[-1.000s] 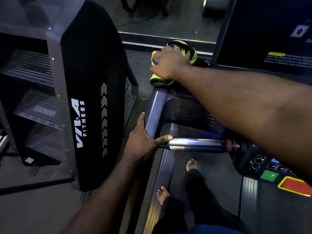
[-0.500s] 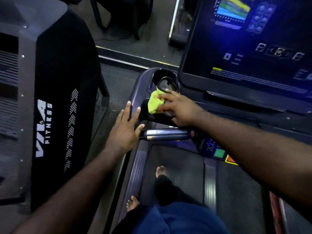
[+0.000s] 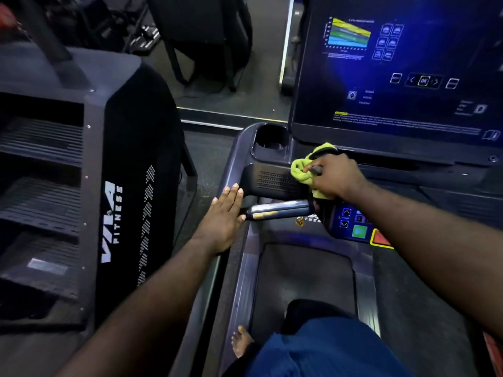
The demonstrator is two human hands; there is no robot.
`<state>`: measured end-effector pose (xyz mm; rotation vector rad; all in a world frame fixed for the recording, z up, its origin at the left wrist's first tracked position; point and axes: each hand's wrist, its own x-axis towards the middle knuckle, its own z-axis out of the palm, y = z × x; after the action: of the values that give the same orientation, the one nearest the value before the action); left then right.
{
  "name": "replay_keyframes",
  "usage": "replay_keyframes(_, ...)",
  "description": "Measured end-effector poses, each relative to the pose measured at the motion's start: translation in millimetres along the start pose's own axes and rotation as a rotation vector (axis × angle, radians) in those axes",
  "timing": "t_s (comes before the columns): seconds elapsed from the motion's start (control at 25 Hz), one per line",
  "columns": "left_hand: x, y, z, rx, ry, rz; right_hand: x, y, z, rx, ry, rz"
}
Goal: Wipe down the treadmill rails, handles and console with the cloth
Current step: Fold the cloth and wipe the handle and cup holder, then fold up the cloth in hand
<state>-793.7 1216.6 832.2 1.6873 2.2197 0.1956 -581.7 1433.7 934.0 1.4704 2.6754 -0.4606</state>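
Observation:
My right hand point(image 3: 333, 175) grips a bunched yellow-green cloth point(image 3: 303, 170) against the treadmill's console housing point(image 3: 269, 180), just below the lit console screen point(image 3: 394, 72) and right of the cup holder point(image 3: 269, 141). My left hand point(image 3: 224, 216) lies flat with straight fingers on the left rail point(image 3: 231, 164), beside the end of the silver handle bar point(image 3: 280, 209). The button panel point(image 3: 353, 224) with a green and a red key sits under my right forearm.
A black Viva Fitness stair machine point(image 3: 117, 186) stands close on the left, with a narrow floor gap between it and the treadmill. The belt point(image 3: 304, 276) and my bare foot point(image 3: 241, 341) are below. More gym equipment point(image 3: 206, 36) stands beyond the yellow floor line.
My right hand has slid the cloth rightward and back along the console housing, away from the cup holder. My left hand stays flat on the rail. The view has tilted up a little.

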Motion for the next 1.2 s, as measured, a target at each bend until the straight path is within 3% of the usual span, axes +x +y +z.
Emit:
replay_keyframes(0.16,-27,20,-31,-0.275,0.044,-0.097,-4,3,-16,0.127,0.023,-0.016)
replay_keyframes(0.28,-56,35,-60,-0.400,0.251,-0.278,-4,-26,-19,0.434,0.031,-0.128)
replay_keyframes(0.4,-107,51,-85,-0.380,0.457,-0.434,-6,-74,-13,0.765,-0.089,-0.229)
replay_keyframes(0.56,-215,77,-95,-0.406,0.725,-0.708,-45,-158,1,0.910,-0.302,-0.504)
replay_keyframes(0.72,-346,130,-87,-0.341,0.886,-0.986,-148,-232,7,0.928,-0.535,-0.791)
replay_keyframes(0.92,-525,248,-49,-0.223,1.191,-1.381,-347,-300,2,0.797,-0.823,-1.254)
replay_keyframes(1.2,-714,488,47,-0.073,1.478,-1.884,-664,-250,28,0.597,-1.258,-1.724)
